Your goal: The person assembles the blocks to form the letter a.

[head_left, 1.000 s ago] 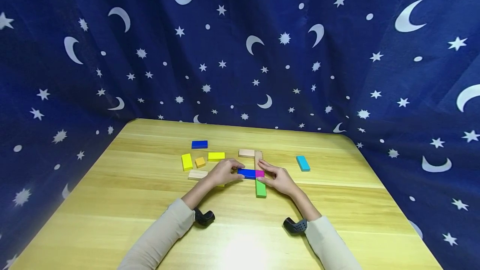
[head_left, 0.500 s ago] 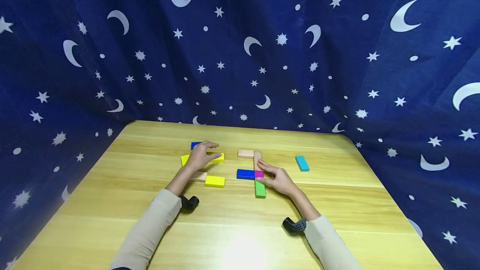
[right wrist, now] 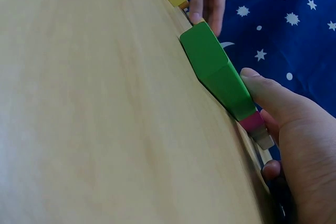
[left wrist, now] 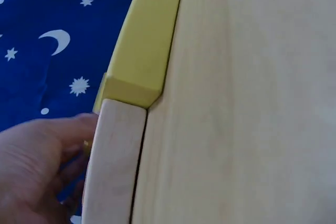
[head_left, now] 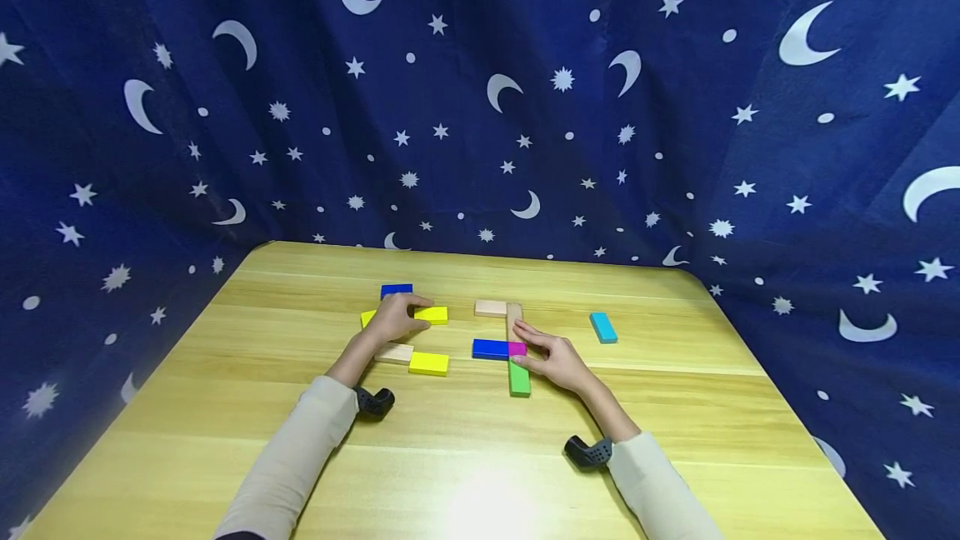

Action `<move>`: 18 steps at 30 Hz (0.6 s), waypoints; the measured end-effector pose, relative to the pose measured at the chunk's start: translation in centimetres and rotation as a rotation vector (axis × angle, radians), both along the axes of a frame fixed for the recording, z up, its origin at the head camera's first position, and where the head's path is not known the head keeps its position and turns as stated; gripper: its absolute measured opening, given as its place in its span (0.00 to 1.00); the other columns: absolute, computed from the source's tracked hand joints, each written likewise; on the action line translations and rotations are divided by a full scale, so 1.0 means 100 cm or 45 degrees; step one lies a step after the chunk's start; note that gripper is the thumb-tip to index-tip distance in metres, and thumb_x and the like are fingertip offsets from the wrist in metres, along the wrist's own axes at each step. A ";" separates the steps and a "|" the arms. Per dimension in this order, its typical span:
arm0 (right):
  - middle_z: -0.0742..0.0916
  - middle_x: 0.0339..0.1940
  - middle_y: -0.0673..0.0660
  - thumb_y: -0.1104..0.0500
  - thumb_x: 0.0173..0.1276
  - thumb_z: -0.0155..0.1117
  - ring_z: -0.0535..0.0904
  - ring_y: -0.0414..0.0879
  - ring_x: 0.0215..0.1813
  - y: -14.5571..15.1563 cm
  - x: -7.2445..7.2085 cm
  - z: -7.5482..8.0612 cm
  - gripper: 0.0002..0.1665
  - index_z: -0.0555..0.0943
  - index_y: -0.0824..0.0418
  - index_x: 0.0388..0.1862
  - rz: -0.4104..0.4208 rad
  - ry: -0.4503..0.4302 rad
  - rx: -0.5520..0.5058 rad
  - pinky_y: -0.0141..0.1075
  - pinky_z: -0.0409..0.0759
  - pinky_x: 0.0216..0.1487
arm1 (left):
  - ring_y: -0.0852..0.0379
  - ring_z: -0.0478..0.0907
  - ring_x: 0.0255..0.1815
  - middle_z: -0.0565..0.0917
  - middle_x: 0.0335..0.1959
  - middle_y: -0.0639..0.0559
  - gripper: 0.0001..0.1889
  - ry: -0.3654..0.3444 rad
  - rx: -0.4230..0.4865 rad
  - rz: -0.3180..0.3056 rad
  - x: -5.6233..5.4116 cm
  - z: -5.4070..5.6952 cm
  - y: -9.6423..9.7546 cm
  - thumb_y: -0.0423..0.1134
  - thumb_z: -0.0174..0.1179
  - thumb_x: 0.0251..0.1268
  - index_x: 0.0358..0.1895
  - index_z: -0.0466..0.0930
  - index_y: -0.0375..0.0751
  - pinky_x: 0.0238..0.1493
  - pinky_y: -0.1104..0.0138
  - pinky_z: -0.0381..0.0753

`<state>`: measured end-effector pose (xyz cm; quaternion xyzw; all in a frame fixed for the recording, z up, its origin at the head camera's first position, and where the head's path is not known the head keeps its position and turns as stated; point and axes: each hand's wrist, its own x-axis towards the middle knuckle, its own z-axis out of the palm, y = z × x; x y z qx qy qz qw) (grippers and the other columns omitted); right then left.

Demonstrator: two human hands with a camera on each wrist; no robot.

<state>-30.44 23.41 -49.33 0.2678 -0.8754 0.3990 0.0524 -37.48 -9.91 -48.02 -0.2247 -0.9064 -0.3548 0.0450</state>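
Left grip (head_left: pixel 395 319) pinching a yellow block (head_left: pixel 432 316), blue block (head_left: pixel 396 288) just beyond that grip; right grip (head_left: pixel 558 361) relaxed, thumb beside a green block (head_left: pixel 520 379), pink block (head_left: pixel 517 349) between thumb and fingers.

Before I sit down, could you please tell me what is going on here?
A person is working at a wooden table. The left hand is at the left end of the far yellow block; its grip is unclear. The right hand rests along a row: green block, magenta block, pale block, with a blue block meeting the magenta one.
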 end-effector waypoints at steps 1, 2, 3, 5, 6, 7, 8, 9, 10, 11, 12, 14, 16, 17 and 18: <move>0.72 0.65 0.51 0.48 0.58 0.68 0.65 0.50 0.65 0.000 0.000 0.000 0.34 0.73 0.59 0.62 -0.002 0.006 0.001 0.44 0.64 0.63 | 0.47 0.76 0.49 0.82 0.48 0.46 0.20 -0.002 0.010 0.007 -0.001 0.001 0.002 0.37 0.70 0.50 0.50 0.82 0.43 0.49 0.56 0.75; 0.72 0.65 0.51 0.48 0.58 0.68 0.65 0.50 0.65 0.000 0.000 0.000 0.34 0.73 0.59 0.62 -0.003 0.011 0.005 0.44 0.64 0.62 | 0.48 0.77 0.47 0.82 0.47 0.46 0.20 -0.002 0.022 0.012 -0.002 0.002 0.004 0.37 0.70 0.49 0.49 0.82 0.43 0.46 0.57 0.77; 0.72 0.65 0.51 0.48 0.58 0.68 0.65 0.51 0.65 0.000 0.000 0.000 0.34 0.73 0.59 0.62 -0.003 0.014 0.004 0.45 0.65 0.62 | 0.49 0.77 0.46 0.82 0.47 0.47 0.20 -0.002 0.036 0.017 -0.003 0.004 0.006 0.37 0.70 0.49 0.49 0.83 0.44 0.44 0.58 0.78; 0.72 0.65 0.51 0.49 0.58 0.68 0.65 0.51 0.65 0.001 0.000 0.000 0.34 0.73 0.60 0.62 -0.002 0.021 0.002 0.45 0.65 0.61 | 0.50 0.77 0.45 0.82 0.48 0.47 0.20 -0.021 0.072 0.011 -0.006 0.007 0.013 0.37 0.70 0.50 0.50 0.82 0.45 0.42 0.60 0.78; 0.72 0.65 0.51 0.49 0.58 0.68 0.66 0.51 0.65 0.001 0.000 0.000 0.34 0.73 0.60 0.62 -0.004 0.024 0.001 0.45 0.65 0.61 | 0.50 0.77 0.46 0.81 0.48 0.48 0.20 -0.032 0.087 0.001 -0.008 0.008 0.017 0.37 0.69 0.50 0.50 0.82 0.45 0.43 0.60 0.78; 0.72 0.65 0.52 0.49 0.58 0.68 0.66 0.51 0.65 0.001 0.000 0.000 0.34 0.73 0.60 0.62 -0.004 0.026 0.000 0.45 0.66 0.61 | 0.50 0.77 0.47 0.81 0.49 0.47 0.20 -0.044 0.102 -0.011 -0.010 0.009 0.021 0.37 0.69 0.50 0.50 0.82 0.44 0.44 0.60 0.78; 0.72 0.65 0.52 0.50 0.58 0.68 0.66 0.51 0.65 0.001 0.000 0.000 0.34 0.73 0.59 0.62 -0.005 0.023 -0.001 0.45 0.66 0.61 | 0.50 0.76 0.49 0.81 0.49 0.47 0.20 -0.056 0.110 -0.022 -0.012 0.011 0.025 0.37 0.69 0.51 0.50 0.82 0.44 0.45 0.60 0.78; 0.72 0.65 0.52 0.50 0.58 0.68 0.66 0.51 0.65 0.001 0.000 0.000 0.34 0.73 0.59 0.62 -0.006 0.020 -0.003 0.45 0.66 0.61 | 0.50 0.76 0.50 0.81 0.49 0.47 0.20 -0.068 0.116 -0.029 -0.013 0.012 0.028 0.36 0.69 0.51 0.50 0.82 0.44 0.47 0.60 0.77; 0.72 0.65 0.52 0.50 0.58 0.68 0.65 0.51 0.65 0.001 0.000 0.000 0.34 0.73 0.59 0.62 -0.004 0.016 -0.006 0.45 0.66 0.61 | 0.50 0.75 0.51 0.81 0.50 0.47 0.20 -0.079 0.115 -0.030 -0.015 0.013 0.031 0.36 0.69 0.51 0.50 0.82 0.44 0.48 0.60 0.77; 0.72 0.65 0.52 0.50 0.58 0.68 0.65 0.51 0.65 0.001 0.000 0.000 0.34 0.73 0.59 0.62 -0.001 0.013 -0.010 0.45 0.66 0.61 | 0.49 0.74 0.53 0.81 0.50 0.47 0.20 -0.084 0.111 -0.027 -0.017 0.013 0.034 0.36 0.69 0.51 0.50 0.82 0.44 0.50 0.59 0.76; 0.72 0.65 0.52 0.50 0.58 0.68 0.65 0.51 0.65 0.001 0.000 0.000 0.34 0.73 0.59 0.62 0.002 0.007 -0.011 0.45 0.65 0.62 | 0.49 0.74 0.53 0.81 0.50 0.47 0.19 -0.089 0.106 -0.022 -0.018 0.014 0.036 0.35 0.69 0.51 0.50 0.82 0.43 0.50 0.59 0.75; 0.72 0.65 0.52 0.50 0.58 0.68 0.65 0.51 0.65 0.000 0.000 0.000 0.34 0.73 0.59 0.62 0.005 0.001 -0.010 0.44 0.65 0.62 | 0.49 0.74 0.54 0.81 0.50 0.47 0.19 -0.091 0.086 -0.010 -0.020 0.013 0.039 0.34 0.68 0.51 0.50 0.82 0.43 0.52 0.59 0.74; 0.72 0.65 0.52 0.49 0.58 0.68 0.65 0.50 0.65 0.000 0.000 0.000 0.34 0.73 0.59 0.62 0.005 0.004 -0.005 0.44 0.64 0.63 | 0.49 0.74 0.54 0.81 0.49 0.48 0.19 -0.090 0.055 -0.003 -0.022 0.012 0.042 0.34 0.68 0.51 0.50 0.82 0.44 0.53 0.59 0.73; 0.72 0.65 0.52 0.49 0.58 0.68 0.65 0.50 0.65 0.000 0.001 0.000 0.34 0.73 0.59 0.62 0.002 0.006 -0.003 0.44 0.64 0.63 | 0.49 0.74 0.55 0.81 0.49 0.48 0.19 -0.092 0.044 -0.005 -0.022 0.011 0.043 0.34 0.68 0.51 0.50 0.82 0.44 0.54 0.59 0.73; 0.72 0.65 0.52 0.49 0.58 0.68 0.65 0.50 0.65 -0.001 0.001 0.000 0.34 0.73 0.59 0.62 -0.002 0.007 0.001 0.43 0.63 0.63 | 0.49 0.74 0.54 0.81 0.49 0.48 0.19 -0.091 0.037 -0.008 -0.023 0.010 0.045 0.34 0.68 0.51 0.49 0.82 0.44 0.54 0.59 0.73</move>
